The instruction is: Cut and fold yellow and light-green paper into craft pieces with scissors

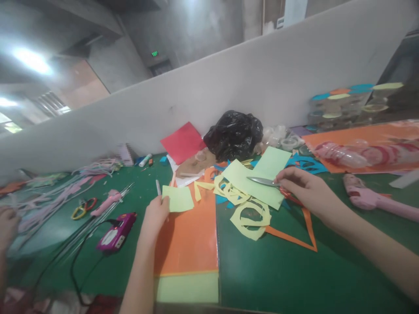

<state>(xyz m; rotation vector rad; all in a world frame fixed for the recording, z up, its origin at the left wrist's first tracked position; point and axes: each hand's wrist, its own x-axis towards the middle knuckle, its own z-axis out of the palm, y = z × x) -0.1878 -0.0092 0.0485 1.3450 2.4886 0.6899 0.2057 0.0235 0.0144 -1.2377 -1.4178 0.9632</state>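
My left hand [158, 212] pinches a small yellow-green paper piece [178, 199] above an orange sheet [188, 244]. A slim pale stick, perhaps a pen [158, 187], pokes up from the same fingers. In my right hand [299, 187] is a pair of scissors [262, 180], blades pointing left and apparently together, with red handles partly hidden by the fingers. Behind and under the blades lie larger light-green sheets [273, 163]. Yellow paper offcuts [250, 218] with cut-out holes and an orange paper strip [291, 237] lie below the scissors.
A black plastic bag [234, 135] and a red sheet [182, 142] stand against the grey partition [183, 96]. To the left are a purple corded device [117, 232], yellow-and-red scissors [83, 208] and thin rods. Another person's hand [8, 224] shows at the left edge.
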